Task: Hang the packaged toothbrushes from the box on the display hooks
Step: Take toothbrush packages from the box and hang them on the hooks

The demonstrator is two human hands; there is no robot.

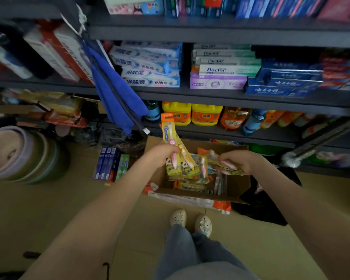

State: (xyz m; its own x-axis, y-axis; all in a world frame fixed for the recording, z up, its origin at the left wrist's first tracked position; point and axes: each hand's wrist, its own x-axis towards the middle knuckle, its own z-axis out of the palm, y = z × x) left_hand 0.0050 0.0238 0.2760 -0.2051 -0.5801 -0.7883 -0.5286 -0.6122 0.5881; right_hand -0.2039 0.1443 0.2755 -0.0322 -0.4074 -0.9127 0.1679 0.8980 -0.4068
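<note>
Presently: shelving (210, 35) is standing behind, stocked with toothpaste; no hooks are showing. Cardboard box (238, 184) is sitting open on the floor, holding loose packaged toothbrushes (190, 186). Left hand (160, 156) is gripping a fanned bundle of packs (168, 126), upright above the box. Right hand (238, 160) is pinching one more pack (228, 165), seemingly just clear of the pile. Advised: squaring the header ends together, so the hang-holes are lining up for hooking.

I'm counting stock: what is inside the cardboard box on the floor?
Loose packaged toothbrushes lie inside the cardboard box, mostly on yellow and orange cards. The left hand and right hand each hold some over it, covering part of the pile; its bottom is hidden.
</note>
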